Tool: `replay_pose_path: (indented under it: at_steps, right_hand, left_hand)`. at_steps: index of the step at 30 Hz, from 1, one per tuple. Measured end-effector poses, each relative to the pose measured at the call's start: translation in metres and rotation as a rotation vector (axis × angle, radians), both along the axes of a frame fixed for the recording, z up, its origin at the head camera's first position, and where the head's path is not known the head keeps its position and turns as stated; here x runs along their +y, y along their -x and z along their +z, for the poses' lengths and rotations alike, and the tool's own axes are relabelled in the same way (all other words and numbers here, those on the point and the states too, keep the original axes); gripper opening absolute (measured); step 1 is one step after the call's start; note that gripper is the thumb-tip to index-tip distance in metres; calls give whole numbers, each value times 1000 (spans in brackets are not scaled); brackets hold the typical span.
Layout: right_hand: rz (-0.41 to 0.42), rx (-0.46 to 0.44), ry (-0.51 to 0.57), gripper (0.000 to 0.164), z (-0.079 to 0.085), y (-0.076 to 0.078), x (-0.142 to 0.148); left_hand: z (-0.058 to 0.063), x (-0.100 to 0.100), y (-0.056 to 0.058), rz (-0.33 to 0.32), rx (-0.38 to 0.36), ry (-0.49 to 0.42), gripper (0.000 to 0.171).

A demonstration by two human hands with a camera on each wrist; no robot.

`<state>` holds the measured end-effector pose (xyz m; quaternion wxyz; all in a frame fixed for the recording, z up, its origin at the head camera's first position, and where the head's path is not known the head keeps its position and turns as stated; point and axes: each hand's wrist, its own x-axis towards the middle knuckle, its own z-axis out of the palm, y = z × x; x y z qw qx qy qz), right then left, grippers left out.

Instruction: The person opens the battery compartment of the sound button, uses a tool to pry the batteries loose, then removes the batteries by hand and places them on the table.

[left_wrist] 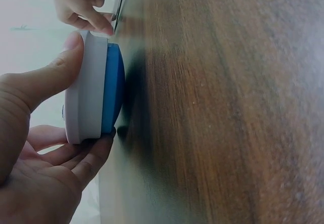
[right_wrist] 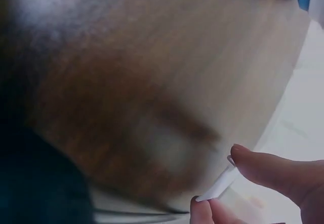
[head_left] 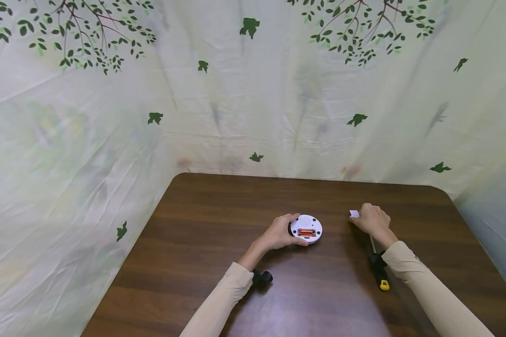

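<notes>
My left hand [head_left: 280, 232] grips a round white device [head_left: 305, 222] by its edge, thumb on one side and fingers on the other. Its face has small speaker holes and an uncovered compartment with red batteries [head_left: 306, 232]. In the left wrist view, a blue domed part [left_wrist: 112, 87] faces the table, just above it. Off to the right, my right hand [head_left: 373, 220] pinches a small white cover [head_left: 354, 214]. The right wrist view shows this cover [right_wrist: 218, 184] as a thin piece between thumb and fingertips. The far side of the right hand's grip is hidden.
A screwdriver [head_left: 381, 276] with a black and yellow handle lies on the brown wooden table [head_left: 219, 210], partly under my right wrist. Dark cameras are strapped at the wrists, the left one [head_left: 262, 278] close to the tabletop. A leaf-patterned cloth [head_left: 236, 107] hangs behind the table.
</notes>
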<state>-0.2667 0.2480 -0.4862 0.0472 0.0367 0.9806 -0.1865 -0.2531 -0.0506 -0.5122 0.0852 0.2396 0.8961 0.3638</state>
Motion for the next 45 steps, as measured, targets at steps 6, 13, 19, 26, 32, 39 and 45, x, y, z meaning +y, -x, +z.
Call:
replay_pose_path:
  at_steps: [6,13,19,26,32,39,45]
  right_hand:
    - [-7,-24,-11,52,-5,-1,0]
    - [1,2,7,49,-1,-1,2]
    - [-11,62,-41,57,1,-5,2]
    - [-11,92,-48,73,4,-11,6]
    - [-3,92,-50,74,12,-21,11]
    - [15,19,-48,74,22,-58,17]
    - [0,-14,-56,73,25,-97,24]
  left_hand:
    - [0,0,0,-4,-4,-7,91]
    - [0,0,1,1,-6,-10,91]
    - [-1,0,-1,1,1,-16,90]
    - [-3,1,-1,-4,16,-14,90]
    - [-2,1,2,1,19,-47,90]
    - [-3,0,3,10,1,-64,91]
    - [-5,2,2,14,-19,-69,93]
